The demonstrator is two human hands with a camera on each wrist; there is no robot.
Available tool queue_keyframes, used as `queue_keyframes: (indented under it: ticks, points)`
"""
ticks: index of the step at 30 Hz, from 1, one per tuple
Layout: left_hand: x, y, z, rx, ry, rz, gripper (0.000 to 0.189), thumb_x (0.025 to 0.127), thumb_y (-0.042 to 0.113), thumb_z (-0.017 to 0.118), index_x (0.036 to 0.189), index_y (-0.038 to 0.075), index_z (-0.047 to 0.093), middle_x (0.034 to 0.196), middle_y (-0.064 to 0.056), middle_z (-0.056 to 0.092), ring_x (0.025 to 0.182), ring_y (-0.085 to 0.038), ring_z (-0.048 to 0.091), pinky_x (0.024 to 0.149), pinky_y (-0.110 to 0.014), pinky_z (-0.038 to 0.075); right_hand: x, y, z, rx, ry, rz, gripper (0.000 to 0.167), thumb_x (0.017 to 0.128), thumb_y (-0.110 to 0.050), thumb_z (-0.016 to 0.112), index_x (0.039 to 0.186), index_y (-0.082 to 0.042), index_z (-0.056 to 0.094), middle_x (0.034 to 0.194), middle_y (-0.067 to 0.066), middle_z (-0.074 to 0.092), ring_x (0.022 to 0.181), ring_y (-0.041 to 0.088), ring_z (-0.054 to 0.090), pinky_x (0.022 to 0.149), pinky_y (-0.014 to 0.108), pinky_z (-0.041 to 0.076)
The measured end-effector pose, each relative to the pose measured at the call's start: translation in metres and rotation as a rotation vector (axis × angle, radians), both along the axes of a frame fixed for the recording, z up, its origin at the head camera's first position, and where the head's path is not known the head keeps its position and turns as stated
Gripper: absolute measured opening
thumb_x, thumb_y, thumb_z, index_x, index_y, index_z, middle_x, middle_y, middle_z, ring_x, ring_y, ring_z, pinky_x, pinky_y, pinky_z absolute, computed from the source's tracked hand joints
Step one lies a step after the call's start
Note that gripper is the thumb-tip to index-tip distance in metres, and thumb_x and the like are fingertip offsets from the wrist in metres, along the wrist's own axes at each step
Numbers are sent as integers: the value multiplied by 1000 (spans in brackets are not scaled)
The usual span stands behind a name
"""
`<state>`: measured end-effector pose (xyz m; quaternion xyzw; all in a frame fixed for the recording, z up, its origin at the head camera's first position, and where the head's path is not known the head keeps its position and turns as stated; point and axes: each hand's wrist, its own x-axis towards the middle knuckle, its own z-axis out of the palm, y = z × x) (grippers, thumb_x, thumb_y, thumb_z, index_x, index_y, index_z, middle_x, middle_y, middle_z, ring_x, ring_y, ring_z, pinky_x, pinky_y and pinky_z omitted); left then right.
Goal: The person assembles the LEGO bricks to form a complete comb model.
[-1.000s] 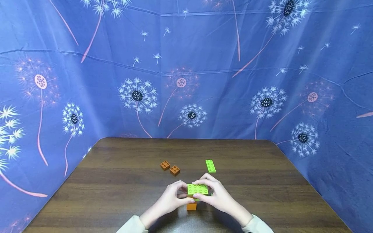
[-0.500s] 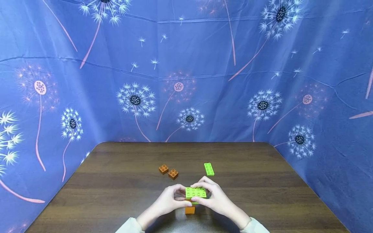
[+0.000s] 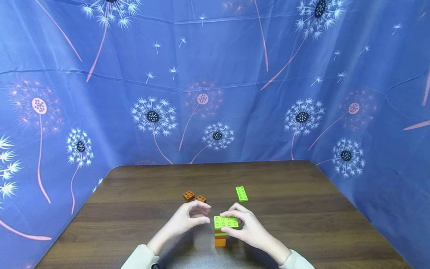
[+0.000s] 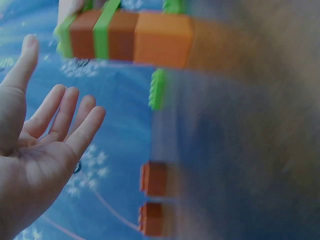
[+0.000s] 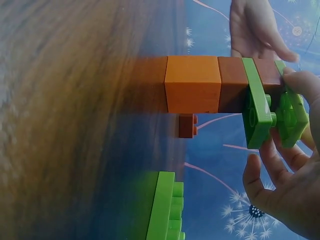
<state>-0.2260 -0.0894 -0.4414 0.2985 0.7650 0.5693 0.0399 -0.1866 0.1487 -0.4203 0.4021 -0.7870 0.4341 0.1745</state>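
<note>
A tower of toy building bricks [image 3: 220, 242] stands on the table near its front. From the bottom it has an orange block [image 5: 193, 84], a brown brick [image 5: 232, 85], a thin green plate [image 5: 258, 105], another brown brick [image 5: 268, 75] and a second green plate [image 3: 226, 222] on top. Both green plates stick out toward the right. My right hand [image 3: 250, 228] pinches the top plate between thumb and fingers at its right part. Left of the tower and apart from it, my left hand [image 3: 184, 220] holds nothing, its fingers spread loosely in the left wrist view.
Two small brown bricks [image 3: 189, 195] lie beyond my left hand, the nearer one partly covered by it in the head view. A loose green plate [image 3: 241, 193] lies farther back on the right. A blue dandelion-print cloth [image 3: 215, 74] hangs behind the wooden table [image 3: 285, 186].
My left hand has let go of the tower and moved off to the left, its fingers opening. The right hand keeps its pinch on the top plate.
</note>
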Motion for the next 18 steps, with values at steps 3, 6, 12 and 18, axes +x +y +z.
queue_keyframes:
  ticks: [3, 6, 12, 18]
  points:
    - [-6, -7, 6, -32, 14, 75, 32, 90, 22, 63, 114, 0, 61, 113, -18, 64, 100, -17, 64, 85, -22, 52, 0, 0, 0, -2, -1, -3, 30, 74, -6, 77, 103, -4, 67, 88, 5, 58, 64, 16, 44, 51, 19, 38]
    - [-13, -11, 7, -43, 16, 140, 32, 92, 26, 60, 113, 2, 62, 113, -13, 66, 100, -16, 64, 84, -20, 50, -1, 1, 1, 0, -12, -11, 31, 74, -6, 77, 103, -5, 67, 88, 5, 58, 63, 16, 44, 52, 15, 36]
    - [-28, -16, -1, -13, 46, 202, 31, 89, 17, 64, 111, -4, 61, 107, -23, 65, 90, -11, 65, 77, -20, 52, -1, 2, 1, -1, -30, -14, 30, 75, -7, 77, 103, -6, 67, 88, 4, 59, 64, 13, 44, 54, 11, 36]
    - [-43, -19, -8, 19, 42, 240, 29, 86, 9, 66, 110, -7, 61, 109, -25, 65, 88, -5, 64, 77, -18, 52, -1, 3, 4, 10, -38, -11, 29, 75, -7, 76, 103, -5, 67, 89, 5, 59, 63, 15, 43, 56, 8, 33]
